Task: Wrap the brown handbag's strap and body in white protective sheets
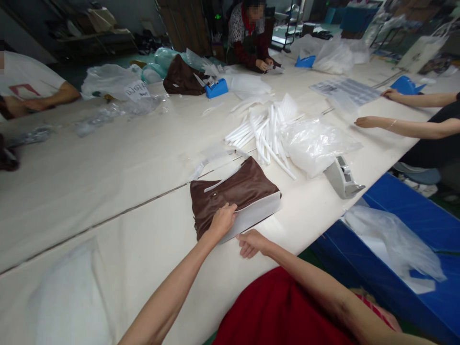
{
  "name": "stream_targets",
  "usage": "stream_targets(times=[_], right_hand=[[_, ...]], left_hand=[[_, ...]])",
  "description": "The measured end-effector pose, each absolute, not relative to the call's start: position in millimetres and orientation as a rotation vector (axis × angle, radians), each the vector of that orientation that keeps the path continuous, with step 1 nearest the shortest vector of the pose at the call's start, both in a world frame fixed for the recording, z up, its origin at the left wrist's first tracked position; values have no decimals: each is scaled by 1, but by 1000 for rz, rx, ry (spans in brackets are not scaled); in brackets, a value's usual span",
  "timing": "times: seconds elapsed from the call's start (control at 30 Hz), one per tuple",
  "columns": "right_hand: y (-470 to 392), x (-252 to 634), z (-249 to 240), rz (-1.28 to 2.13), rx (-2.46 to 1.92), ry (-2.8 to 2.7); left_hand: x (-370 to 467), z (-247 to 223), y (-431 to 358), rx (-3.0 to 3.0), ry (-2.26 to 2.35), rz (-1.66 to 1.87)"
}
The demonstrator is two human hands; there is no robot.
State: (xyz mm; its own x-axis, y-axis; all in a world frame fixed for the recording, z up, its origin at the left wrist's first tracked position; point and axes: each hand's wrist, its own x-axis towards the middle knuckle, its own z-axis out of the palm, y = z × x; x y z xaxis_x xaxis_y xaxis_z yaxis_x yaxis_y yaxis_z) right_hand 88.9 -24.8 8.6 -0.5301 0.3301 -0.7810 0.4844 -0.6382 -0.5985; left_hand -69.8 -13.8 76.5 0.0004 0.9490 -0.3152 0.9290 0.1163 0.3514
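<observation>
A brown leather-look bag [237, 187] lies on the table in front of me, with a thin white strip [224, 179] across its top. A white sheet [257, 213] lies along the bag's near side. My left hand [223, 221] grips the bag's near edge, where the sheet meets the leather; its fingertips are bunched on top. Just beside the sheet's lower edge is my right hand [252, 243], fingers loosely bent and apart, the index fingertip at the edge. No object shows in it, and its thumb is hidden.
White foam tubes [266, 129] and a clear plastic bag [316, 143] lie beyond the brown bag. A grey tape dispenser [343, 178] stands near the table's right edge. Co-workers' hands [370, 122] are at the right. Another brown bag [183, 79] sits further back.
</observation>
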Motion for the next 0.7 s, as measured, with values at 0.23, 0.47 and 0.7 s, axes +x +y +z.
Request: stream_targets(times=[0.23, 0.47, 0.7], right_hand=[[18, 86, 19, -2415, 1289, 1920], [52, 122, 11, -2646, 1675, 1479], [114, 202, 23, -1944, 2548, 1852]], left_hand=[[-64, 51, -36, 2041, 1953, 166], [-55, -14, -57, 2270, 2194, 413], [-59, -39, -61, 2470, 2288, 608]])
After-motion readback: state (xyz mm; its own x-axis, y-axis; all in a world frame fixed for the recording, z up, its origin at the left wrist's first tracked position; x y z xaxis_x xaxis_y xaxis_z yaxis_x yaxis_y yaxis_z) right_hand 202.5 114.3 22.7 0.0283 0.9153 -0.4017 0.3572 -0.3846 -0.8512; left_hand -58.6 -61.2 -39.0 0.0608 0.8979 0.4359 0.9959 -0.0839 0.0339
